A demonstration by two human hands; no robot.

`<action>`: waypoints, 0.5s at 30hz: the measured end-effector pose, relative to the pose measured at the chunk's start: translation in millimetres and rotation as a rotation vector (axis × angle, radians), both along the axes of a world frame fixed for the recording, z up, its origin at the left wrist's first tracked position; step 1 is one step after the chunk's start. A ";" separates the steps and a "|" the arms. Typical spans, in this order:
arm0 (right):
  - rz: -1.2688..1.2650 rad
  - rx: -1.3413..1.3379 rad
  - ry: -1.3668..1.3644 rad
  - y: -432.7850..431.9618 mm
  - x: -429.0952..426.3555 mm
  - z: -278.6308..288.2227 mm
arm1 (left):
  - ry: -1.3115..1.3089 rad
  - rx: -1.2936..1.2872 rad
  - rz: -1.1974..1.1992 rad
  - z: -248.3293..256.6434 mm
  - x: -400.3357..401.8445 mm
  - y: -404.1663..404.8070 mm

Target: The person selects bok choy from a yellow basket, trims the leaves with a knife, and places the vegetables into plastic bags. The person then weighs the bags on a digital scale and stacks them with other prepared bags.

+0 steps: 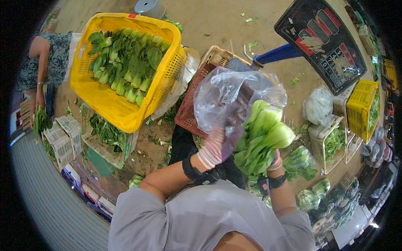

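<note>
My right hand [275,160], in a glove with a striped cuff, holds a bunch of bok choy [267,135], its pale stem ends pointing up and right. The greens hide most of that hand. My left hand [221,146], gloved and blurred by motion, is just left of the leaves, at the lower edge of a clear plastic bag [216,94]; its fingers are not clear. The bag lies spread over a dark red plastic crate [188,116]. Left of it, a large yellow basket [157,109] holds rows of bok choy [128,66].
A scale display [323,44] on a blue post [278,54] rises beyond the crate. Crates of greens [334,142] and a bundle of plastic bags [318,105] stand right. Bagged greens [300,163] lie by my right arm. At far left, another person's hand [40,98] holds greens.
</note>
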State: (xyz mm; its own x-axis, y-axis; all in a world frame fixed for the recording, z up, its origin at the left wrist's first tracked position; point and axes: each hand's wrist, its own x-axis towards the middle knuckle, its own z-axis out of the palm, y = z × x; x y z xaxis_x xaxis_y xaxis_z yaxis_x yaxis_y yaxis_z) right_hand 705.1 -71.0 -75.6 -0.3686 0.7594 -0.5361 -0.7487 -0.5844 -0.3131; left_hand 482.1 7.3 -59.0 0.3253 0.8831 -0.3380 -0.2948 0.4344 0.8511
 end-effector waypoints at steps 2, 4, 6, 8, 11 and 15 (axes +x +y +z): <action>0.087 0.085 -0.184 16.2 11.6 14.0 | 1.101 0.536 0.064 -17.4 -14.4 3.1; 0.329 0.301 -0.515 45.6 20.9 22.1 | 1.633 0.468 -0.500 -45.9 -25.7 8.8; 0.573 0.531 -0.848 84.1 26.6 24.9 | 1.796 0.242 -0.677 -82.4 -39.2 19.7; 0.541 0.586 -0.810 113.6 20.4 24.4 | 1.314 -0.100 -0.008 -118.4 -59.1 31.2; 0.587 0.771 -0.585 145.7 -4.1 6.6 | 0.409 -0.204 0.475 -156.4 -88.7 37.3; 0.950 0.799 -0.479 164.1 -28.5 -37.0 | 0.107 -0.471 0.531 -169.9 -114.4 32.7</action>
